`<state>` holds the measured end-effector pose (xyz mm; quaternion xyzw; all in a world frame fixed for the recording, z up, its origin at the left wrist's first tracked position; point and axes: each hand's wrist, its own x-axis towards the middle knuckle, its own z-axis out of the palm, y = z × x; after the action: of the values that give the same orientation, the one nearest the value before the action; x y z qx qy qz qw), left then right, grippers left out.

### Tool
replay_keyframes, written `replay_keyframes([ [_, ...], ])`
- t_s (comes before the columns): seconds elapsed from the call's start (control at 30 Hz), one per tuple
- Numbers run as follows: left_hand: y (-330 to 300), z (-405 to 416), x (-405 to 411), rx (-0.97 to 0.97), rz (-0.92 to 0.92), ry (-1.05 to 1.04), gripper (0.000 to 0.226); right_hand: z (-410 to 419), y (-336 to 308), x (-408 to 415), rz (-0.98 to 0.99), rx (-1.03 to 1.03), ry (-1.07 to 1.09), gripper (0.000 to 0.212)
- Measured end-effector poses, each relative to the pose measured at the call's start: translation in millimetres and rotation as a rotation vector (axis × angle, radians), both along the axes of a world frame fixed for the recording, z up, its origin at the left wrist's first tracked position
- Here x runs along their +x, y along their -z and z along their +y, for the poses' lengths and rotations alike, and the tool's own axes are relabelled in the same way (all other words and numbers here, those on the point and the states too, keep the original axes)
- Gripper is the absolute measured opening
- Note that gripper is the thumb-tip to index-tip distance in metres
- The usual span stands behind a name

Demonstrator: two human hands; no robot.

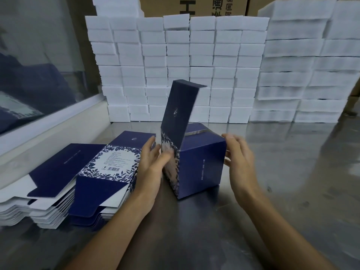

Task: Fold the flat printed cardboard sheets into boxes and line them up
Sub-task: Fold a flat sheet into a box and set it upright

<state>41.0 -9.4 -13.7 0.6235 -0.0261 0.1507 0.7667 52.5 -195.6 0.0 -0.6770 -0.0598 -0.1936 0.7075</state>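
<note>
A: Head view, centre. Dark blue box (pixel 196 164) standing on steel table (pixel 292 172), body squared up, tilted slightly. Long lid flap (pixel 180 112) raised, leaning back to the right, small pale emblem on its face. Floral blue-and-white print down the left side panel; thin line of pale lettering on the near face.

B: Hands?

A: Left hand (pixel 152 162) flat against the floral side, thumb pressing the near-left corner, fingers spread behind. Not clenched; open palm braced on the box. Right hand (pixel 239 158) at the right edge, fingers (pixel 231 139) spread and blurred, fingertips at the top right corner. Touching or just off the panel: cannot tell.

B: Stock?

A: Left of the box, just beside the left hand: stack of flat sheets (pixel 81 182), fanned in two or three overlapping piles. Top sheet printed side up, floral border, white text panel, barcode. White undersides showing at the lower edges.

B: Background?

A: Wall of white foam blocks (pixel 175 65) stacked in columns along the far edge of the table, a second taller pile at the right. Brown cartons (pixel 194 5) with dark lettering behind. Glass partition (pixel 39 65) with white frame at the left.
</note>
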Motion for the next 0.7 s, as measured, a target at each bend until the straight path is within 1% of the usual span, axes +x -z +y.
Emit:
replay_keyframes([
  [0.07, 2.1, -2.0, -0.2, 0.02, -0.003, 0.024, 0.095, 0.0, 2.2, 0.5, 0.005, 0.015, -0.025, 0.024],
  [0.1, 2.9, -3.1, -0.6, 0.034, -0.006, 0.012, 0.097, 0.2, 3.5, 1.1, 0.014, 0.012, -0.031, 0.025],
  [0.13, 3.4, -4.1, -0.8, 0.06, -0.016, -0.016, 0.094, 0.2, 4.6, 2.6, 0.019, 0.0, -0.02, 0.031],
  [0.2, 4.2, -5.2, -0.4, 0.132, -0.061, -0.089, 0.083, -0.3, 4.5, 4.7, 0.003, -0.045, 0.074, 0.042],
  [0.27, 5.0, -4.6, 0.3, 0.197, -0.118, -0.163, 0.073, -2.0, 1.7, 4.6, -0.025, -0.079, 0.158, 0.036],
  [0.33, 5.5, -3.5, 0.3, 0.239, -0.171, -0.21, 0.071, -3.4, 1.1, 5.6, -0.049, -0.044, 0.111, 0.03],
  [0.37, 6.2, -3.4, -0.7, 0.281, -0.205, -0.228, 0.07, -2.6, 0.8, 5.1, -0.052, -0.011, 0.06, 0.034],
  [0.43, 7.6, -3.5, -3.5, 0.429, -0.285, -0.258, 0.067, 1.0, -0.8, 3.4, -0.041, 0.026, -0.019, 0.05],
  [0.5, 10.2, -4.1, -4.5, 0.58, -0.395, -0.27, 0.065, 4.2, -1.1, 1.4, -0.065, 0.025, -0.048, 0.056],
  [0.6, 11.9, -3.8, -3.2, 0.774, -0.551, -0.329, 0.052, 5.7, 1.0, 0.3, -0.108, 0.015, -0.057, 0.047],
  [0.67, 11.5, -3.5, -2.4, 0.803, -0.561, -0.349, 0.048, 4.6, 3.9, 1.6, -0.107, 0.019, -0.053, 0.04],
  [0.7, 11.1, -3.5, -2.9, 0.769, -0.548, -0.341, 0.048, 3.9, 4.0, 1.6, -0.116, 0.015, -0.048, 0.035],
])
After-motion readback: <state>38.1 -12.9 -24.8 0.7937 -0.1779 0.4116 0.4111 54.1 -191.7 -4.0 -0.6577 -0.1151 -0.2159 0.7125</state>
